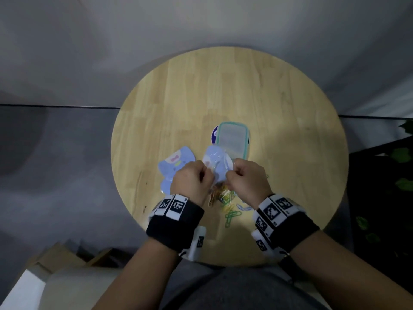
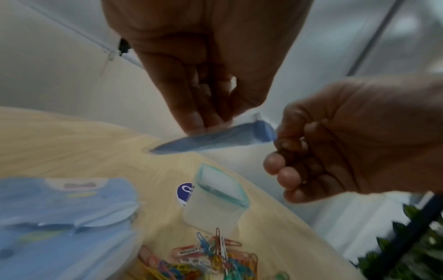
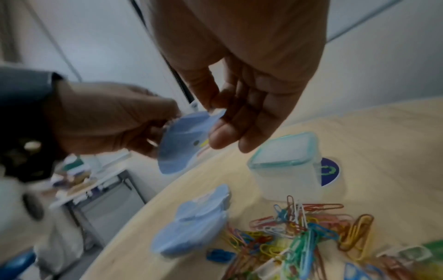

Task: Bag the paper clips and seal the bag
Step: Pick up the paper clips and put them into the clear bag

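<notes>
I hold a small light-blue zip bag (image 1: 218,163) above the round wooden table (image 1: 279,108), between both hands. My left hand (image 1: 192,177) pinches its left edge and my right hand (image 1: 248,176) pinches its right edge. In the left wrist view the bag (image 2: 215,139) hangs from my left hand's fingertips (image 2: 194,118), with curled right fingers (image 2: 287,144) at its other end. In the right wrist view thumb and fingers pinch the bag (image 3: 184,144). A heap of coloured paper clips (image 1: 226,201) lies on the table under my wrists. Whether the bag's mouth is open is unclear.
A stack of matching blue bags (image 1: 176,167) lies left of my hands. A clear box with a teal rim (image 1: 233,139) stands just beyond them, beside a dark blue round sticker (image 1: 214,134). Cardboard boxes (image 1: 55,258) sit at the lower left, green leaves (image 1: 402,153) at the right.
</notes>
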